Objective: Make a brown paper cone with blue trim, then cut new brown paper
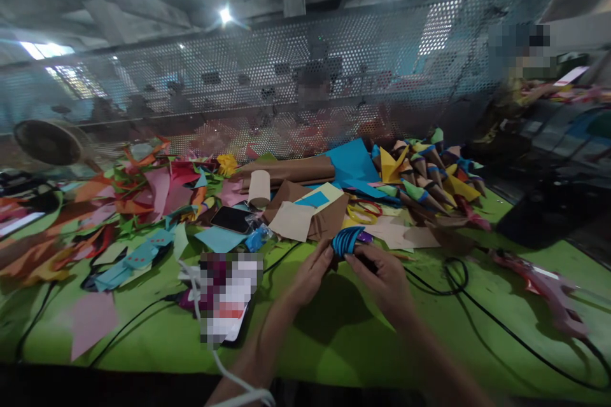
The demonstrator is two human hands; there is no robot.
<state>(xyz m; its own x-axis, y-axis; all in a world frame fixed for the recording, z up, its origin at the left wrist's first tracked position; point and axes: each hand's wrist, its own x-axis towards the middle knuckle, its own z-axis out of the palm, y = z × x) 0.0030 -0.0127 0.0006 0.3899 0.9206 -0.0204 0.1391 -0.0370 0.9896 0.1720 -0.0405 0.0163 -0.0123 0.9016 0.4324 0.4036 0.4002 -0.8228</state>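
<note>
Ref pt = tan roll (259, 189). Blue striped piece (347, 243) is to its near R, held up over the green table (167, 351), btwn both hands & right at the fingertips, ahead of both wrists. L hand (309, 275) pinches its L end w/ thumb & fingers, on the side closer to the tan roll; R hand (386, 276) has its lower R part, on the side farther from the roll. Hands are close tog. but apart, the piece bridging them; some fingers hidden, so can't tell full grip. Long axis approx L–R, R end tipped up & a bit away from the person; face is blue w/ dark curved stripes. Neither hand is nearer, both touch it. Purple bit (365, 236) is just beside R fingers, near R of roll; can't tell if touching. Black phone (230, 219) lies just near L of roll; beige sheet (292, 219) just near R, beyond L hand. Yellow loops (363, 211) farther R of roll, beyond R hand. White phone (241, 305), partly blurred out, on roll's near side, L of L forearm. Pink glue gun (544, 289) well R & near of roll; black cord (453, 293) btwn it & R hand. Paper cones (424, 168) well R of roll.
</note>
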